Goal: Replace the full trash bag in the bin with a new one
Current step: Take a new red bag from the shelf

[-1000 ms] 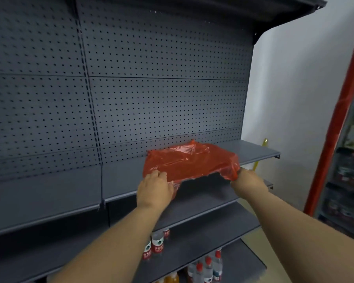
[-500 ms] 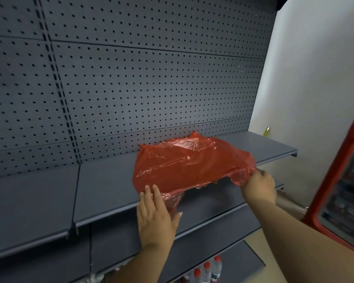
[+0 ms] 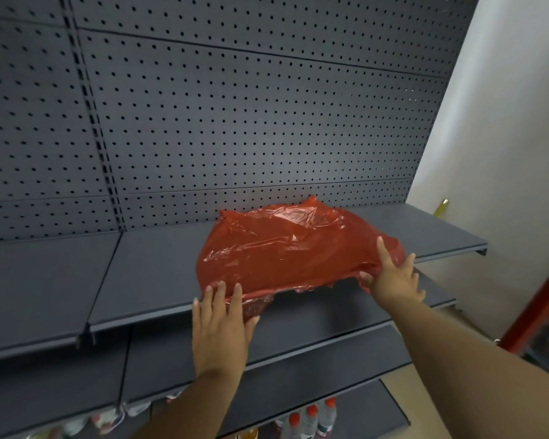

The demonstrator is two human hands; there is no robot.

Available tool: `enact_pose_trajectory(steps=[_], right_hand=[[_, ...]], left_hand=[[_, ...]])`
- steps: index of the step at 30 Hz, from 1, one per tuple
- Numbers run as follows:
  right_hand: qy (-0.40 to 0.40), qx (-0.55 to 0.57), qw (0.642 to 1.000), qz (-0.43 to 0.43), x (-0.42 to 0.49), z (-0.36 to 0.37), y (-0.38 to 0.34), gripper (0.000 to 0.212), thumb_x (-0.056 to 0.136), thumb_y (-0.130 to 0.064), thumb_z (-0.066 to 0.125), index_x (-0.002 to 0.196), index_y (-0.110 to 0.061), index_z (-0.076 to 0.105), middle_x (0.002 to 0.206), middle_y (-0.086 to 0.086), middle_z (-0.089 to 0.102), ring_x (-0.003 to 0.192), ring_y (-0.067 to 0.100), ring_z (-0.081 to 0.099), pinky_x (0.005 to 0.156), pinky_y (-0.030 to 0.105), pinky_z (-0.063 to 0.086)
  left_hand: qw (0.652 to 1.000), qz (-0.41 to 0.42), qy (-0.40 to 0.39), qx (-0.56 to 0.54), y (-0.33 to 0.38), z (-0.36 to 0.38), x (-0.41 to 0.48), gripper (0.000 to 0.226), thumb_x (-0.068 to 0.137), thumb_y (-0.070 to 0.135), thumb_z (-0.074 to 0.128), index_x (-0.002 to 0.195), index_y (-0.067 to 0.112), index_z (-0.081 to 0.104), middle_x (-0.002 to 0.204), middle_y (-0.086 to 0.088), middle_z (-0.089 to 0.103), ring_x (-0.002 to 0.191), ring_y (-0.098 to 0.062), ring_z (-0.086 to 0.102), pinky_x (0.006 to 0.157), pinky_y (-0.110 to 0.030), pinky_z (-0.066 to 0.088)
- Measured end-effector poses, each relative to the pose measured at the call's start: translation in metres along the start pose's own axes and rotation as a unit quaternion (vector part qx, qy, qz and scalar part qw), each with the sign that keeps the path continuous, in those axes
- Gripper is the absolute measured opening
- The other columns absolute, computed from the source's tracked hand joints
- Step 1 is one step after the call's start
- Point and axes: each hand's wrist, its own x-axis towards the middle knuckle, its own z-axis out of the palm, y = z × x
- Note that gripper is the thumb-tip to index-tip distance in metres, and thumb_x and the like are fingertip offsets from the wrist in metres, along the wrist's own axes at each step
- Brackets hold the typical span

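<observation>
A crumpled red plastic trash bag [image 3: 286,251] lies on the dark grey shelf [image 3: 152,274], its front edge hanging a little over the shelf lip. My left hand [image 3: 219,324] reaches up from below with straight fingers, the fingertips touching the bag's front left edge. My right hand [image 3: 393,277] is at the bag's right corner with fingers spread and straight. Its index finger lies on top of the plastic and its thumb sits under the edge. No bin is in view.
A grey pegboard back panel [image 3: 235,122] rises behind the shelf. Lower shelves [image 3: 314,331] step out beneath it, with several red-capped bottles [image 3: 311,419] at the bottom. A white wall [image 3: 504,122] and a red frame [image 3: 539,299] stand to the right.
Both hands gripped the bag's front corners a second ago. The left hand then opened, and the right hand's fingers have now spread flat. The bag has settled onto the shelf and the view has come closer.
</observation>
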Motion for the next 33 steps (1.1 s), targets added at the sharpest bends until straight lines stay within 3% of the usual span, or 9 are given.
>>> enact_pose_trajectory(steps=[4,6,8,11,15,17,24,29,33], right_hand=[[0.006,0.005,0.996,-0.094,0.016,0.014,0.012,0.062,0.092,-0.031,0.056,0.143,-0.047,0.025,0.159,0.013,-0.003,0.135,0.04,0.035,0.113,0.052,0.027],[0.004,0.028,0.992,-0.125,0.017,0.018,0.017,0.059,0.089,-0.031,0.059,0.143,-0.026,0.036,0.149,0.018,0.03,0.12,0.035,0.053,0.104,0.047,0.043],[0.047,0.073,0.987,-0.133,0.02,0.023,0.019,0.056,0.088,-0.028,0.062,0.135,-0.005,0.043,0.125,0.017,0.055,0.101,0.03,0.064,0.092,0.042,0.054],[0.075,0.097,0.986,-0.113,0.009,0.017,0.01,0.036,0.094,-0.017,0.055,0.128,-0.007,0.058,0.14,0.023,0.04,0.12,0.038,0.052,0.11,0.037,0.037],[0.102,0.064,0.987,-0.102,0.01,0.002,0.015,0.036,0.096,-0.025,0.05,0.125,-0.006,0.061,0.141,0.025,0.038,0.122,0.038,0.049,0.107,0.035,0.034],[0.122,0.061,0.986,-0.096,0.012,-0.01,0.021,0.037,0.096,-0.027,0.05,0.123,-0.005,0.062,0.138,0.026,0.043,0.124,0.037,0.047,0.106,0.037,0.035],[0.231,0.047,0.969,-0.075,0.0,-0.084,0.054,0.033,0.096,-0.023,0.049,0.117,-0.004,0.065,0.116,0.029,0.058,0.114,0.037,0.049,0.098,0.037,0.038],[0.317,0.027,0.948,0.002,-0.038,-0.136,0.103,0.032,0.096,-0.023,0.048,0.112,-0.005,0.068,0.114,0.026,0.061,0.113,0.036,0.05,0.096,0.041,0.041],[0.361,0.01,0.928,0.092,-0.091,-0.173,0.16,0.03,0.095,-0.021,0.046,0.105,-0.005,0.07,0.115,0.023,0.058,0.109,0.035,0.05,0.09,0.038,0.043]], left_hand=[[1.0,0.003,-0.009,-0.004,-0.001,-0.008,0.007,0.05,0.082,0.044,0.062,0.126,0.021,0.058,0.133,-0.012,0.058,0.126,-0.032,0.05,0.111,-0.048,0.027],[1.0,-0.002,-0.015,-0.014,0.0,-0.011,0.011,0.043,0.084,0.04,0.062,0.123,0.023,0.06,0.131,-0.011,0.06,0.125,-0.031,0.052,0.112,-0.047,0.027],[1.0,0.001,-0.016,-0.02,0.001,-0.01,0.015,0.035,0.079,0.033,0.07,0.112,0.022,0.068,0.118,-0.012,0.067,0.113,-0.033,0.06,0.106,-0.05,0.036],[0.999,0.012,-0.013,-0.028,0.002,-0.011,0.019,0.028,0.069,0.022,0.08,0.096,0.021,0.075,0.101,-0.011,0.074,0.095,-0.034,0.068,0.094,-0.052,0.046],[0.996,0.047,-0.038,-0.073,0.006,-0.028,0.023,0.001,0.074,0.015,0.074,0.074,0.016,0.074,0.077,-0.005,0.073,0.071,-0.027,0.067,0.065,-0.035,0.055],[0.991,0.035,-0.041,-0.126,0.014,-0.039,0.028,0.021,0.089,0.023,0.059,0.073,0.013,0.067,0.073,-0.004,0.067,0.067,-0.024,0.06,0.058,-0.031,0.046],[0.939,-0.028,-0.057,-0.339,0.081,-0.072,0.079,0.035,0.096,0.032,0.036,0.083,0.011,0.061,0.089,-0.016,0.066,0.085,-0.037,0.061,0.078,-0.048,0.051],[0.918,0.059,-0.082,-0.384,0.147,-0.095,0.084,0.033,0.097,0.033,0.033,0.077,0.018,0.055,0.091,-0.013,0.064,0.084,-0.033,0.06,0.065,-0.033,0.041],[0.892,0.16,-0.092,-0.413,0.205,-0.108,0.062,0.035,0.098,0.032,0.031,0.09,0.014,0.06,0.098,-0.013,0.063,0.09,-0.033,0.058,0.072,-0.037,0.043]])
